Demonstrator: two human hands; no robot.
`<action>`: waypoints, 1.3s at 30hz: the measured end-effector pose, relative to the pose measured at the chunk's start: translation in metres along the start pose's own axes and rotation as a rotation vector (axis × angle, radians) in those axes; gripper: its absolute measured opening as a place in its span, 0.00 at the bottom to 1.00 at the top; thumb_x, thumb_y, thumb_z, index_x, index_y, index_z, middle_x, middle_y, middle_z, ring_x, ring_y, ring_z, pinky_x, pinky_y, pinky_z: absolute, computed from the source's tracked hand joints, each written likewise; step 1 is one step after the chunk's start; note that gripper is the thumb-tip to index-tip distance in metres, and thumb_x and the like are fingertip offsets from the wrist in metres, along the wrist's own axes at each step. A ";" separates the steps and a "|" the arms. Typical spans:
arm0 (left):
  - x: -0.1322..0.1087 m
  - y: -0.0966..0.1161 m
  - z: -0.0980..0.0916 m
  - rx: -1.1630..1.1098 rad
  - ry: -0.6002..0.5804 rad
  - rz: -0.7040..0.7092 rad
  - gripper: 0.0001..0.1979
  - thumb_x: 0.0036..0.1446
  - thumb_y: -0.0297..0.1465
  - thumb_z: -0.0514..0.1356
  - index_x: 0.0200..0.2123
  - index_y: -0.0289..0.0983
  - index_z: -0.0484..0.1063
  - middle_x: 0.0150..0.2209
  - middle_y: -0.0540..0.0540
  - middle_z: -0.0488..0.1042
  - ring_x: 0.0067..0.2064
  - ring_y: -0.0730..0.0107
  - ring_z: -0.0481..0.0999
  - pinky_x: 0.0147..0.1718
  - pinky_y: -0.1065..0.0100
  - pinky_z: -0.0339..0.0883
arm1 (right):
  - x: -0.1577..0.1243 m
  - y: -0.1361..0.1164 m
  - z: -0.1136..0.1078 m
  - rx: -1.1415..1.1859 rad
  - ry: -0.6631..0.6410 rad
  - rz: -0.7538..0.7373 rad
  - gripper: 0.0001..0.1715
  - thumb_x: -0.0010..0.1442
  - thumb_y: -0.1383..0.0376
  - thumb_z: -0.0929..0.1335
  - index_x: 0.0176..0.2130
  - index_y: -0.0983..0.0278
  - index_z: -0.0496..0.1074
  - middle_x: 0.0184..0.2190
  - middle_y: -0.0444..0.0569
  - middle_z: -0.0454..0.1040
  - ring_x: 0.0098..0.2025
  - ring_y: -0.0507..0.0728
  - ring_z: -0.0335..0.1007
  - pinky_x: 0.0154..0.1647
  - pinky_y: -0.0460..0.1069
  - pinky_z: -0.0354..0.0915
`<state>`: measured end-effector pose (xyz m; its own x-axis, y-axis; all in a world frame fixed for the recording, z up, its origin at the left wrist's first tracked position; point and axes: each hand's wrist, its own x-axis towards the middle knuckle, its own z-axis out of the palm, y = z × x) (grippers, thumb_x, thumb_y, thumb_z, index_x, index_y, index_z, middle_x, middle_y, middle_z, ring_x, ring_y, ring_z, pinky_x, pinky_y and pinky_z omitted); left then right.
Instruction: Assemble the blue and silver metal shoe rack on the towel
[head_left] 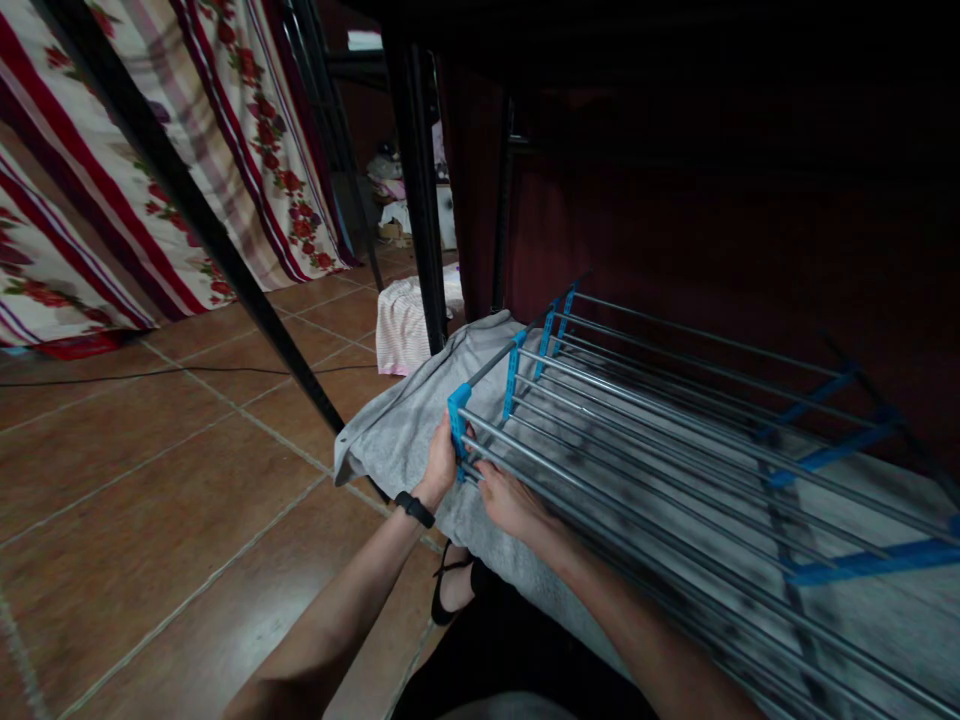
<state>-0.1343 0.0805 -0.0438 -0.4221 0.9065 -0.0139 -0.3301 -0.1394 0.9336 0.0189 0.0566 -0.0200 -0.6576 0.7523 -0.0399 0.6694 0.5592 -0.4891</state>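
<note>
A rack of grey metal tubes (645,398) with blue plastic brackets lies on a grey cloth (401,440). My left hand (441,458), with a black band on its wrist, is closed around the near-left blue corner bracket (456,412). Just to its right, my right hand (506,497) has its fingers curled on the end of a lower tube beside that bracket. Part of its grip is hidden behind the fingers. More blue brackets (874,562) join the tubes at the rack's right end.
Black metal posts (424,200) rise at the left and behind the cloth, below a dark overhead surface. A floral striped curtain (255,150) hangs over the tiled floor (187,470). A striped cloth-covered item (405,325) stands behind, and a thin cable (187,369) crosses the floor.
</note>
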 end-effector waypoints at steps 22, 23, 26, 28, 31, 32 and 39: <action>0.003 0.008 0.010 -0.021 -0.067 -0.082 0.22 0.58 0.44 0.54 0.16 0.39 0.58 0.13 0.54 0.57 0.15 0.76 0.58 0.17 0.71 0.58 | -0.002 0.002 -0.007 0.144 0.018 -0.049 0.17 0.68 0.62 0.58 0.52 0.60 0.69 0.44 0.51 0.77 0.48 0.59 0.73 0.46 0.49 0.64; 0.003 0.008 0.010 -0.021 -0.075 -0.083 0.23 0.58 0.44 0.54 0.16 0.39 0.57 0.13 0.54 0.56 0.15 0.76 0.58 0.17 0.71 0.58 | -0.002 0.002 -0.007 0.140 0.019 -0.051 0.17 0.68 0.62 0.58 0.52 0.60 0.69 0.45 0.51 0.77 0.48 0.59 0.72 0.46 0.49 0.64; 0.004 0.007 0.009 -0.023 -0.114 -0.092 0.24 0.59 0.45 0.53 0.15 0.39 0.56 0.13 0.54 0.56 0.15 0.77 0.57 0.17 0.71 0.58 | -0.003 0.002 -0.007 0.128 0.030 -0.058 0.17 0.69 0.62 0.58 0.52 0.60 0.69 0.45 0.50 0.77 0.48 0.59 0.72 0.47 0.49 0.64; 0.004 0.008 0.009 -0.016 -0.128 -0.099 0.24 0.58 0.46 0.53 0.15 0.39 0.56 0.13 0.54 0.56 0.15 0.77 0.57 0.17 0.71 0.58 | -0.003 0.003 -0.007 0.126 0.030 -0.058 0.17 0.69 0.62 0.58 0.53 0.59 0.69 0.45 0.51 0.77 0.48 0.59 0.73 0.47 0.50 0.64; 0.003 0.009 0.010 -0.007 -0.133 -0.094 0.25 0.59 0.46 0.52 0.15 0.40 0.56 0.13 0.53 0.56 0.15 0.77 0.57 0.16 0.71 0.57 | -0.004 0.006 -0.005 0.132 0.024 -0.052 0.17 0.69 0.62 0.58 0.52 0.59 0.69 0.47 0.51 0.77 0.49 0.59 0.72 0.49 0.50 0.64; 0.003 0.009 0.011 -0.009 -0.135 -0.091 0.25 0.59 0.47 0.52 0.15 0.40 0.55 0.13 0.53 0.56 0.15 0.77 0.57 0.16 0.71 0.57 | -0.004 0.007 -0.005 0.135 0.026 -0.054 0.17 0.69 0.62 0.59 0.52 0.59 0.69 0.47 0.51 0.77 0.49 0.59 0.72 0.50 0.50 0.63; 0.003 0.009 0.013 -0.016 -0.163 -0.091 0.27 0.58 0.48 0.53 0.14 0.40 0.53 0.13 0.54 0.54 0.15 0.78 0.55 0.16 0.71 0.57 | 0.001 0.012 0.005 0.143 0.027 -0.083 0.18 0.69 0.62 0.57 0.52 0.60 0.69 0.46 0.53 0.77 0.49 0.60 0.73 0.49 0.50 0.64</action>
<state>-0.1276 0.0870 -0.0306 -0.2478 0.9680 -0.0389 -0.3745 -0.0587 0.9253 0.0243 0.0626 -0.0301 -0.6976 0.7159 0.0283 0.5561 0.5659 -0.6087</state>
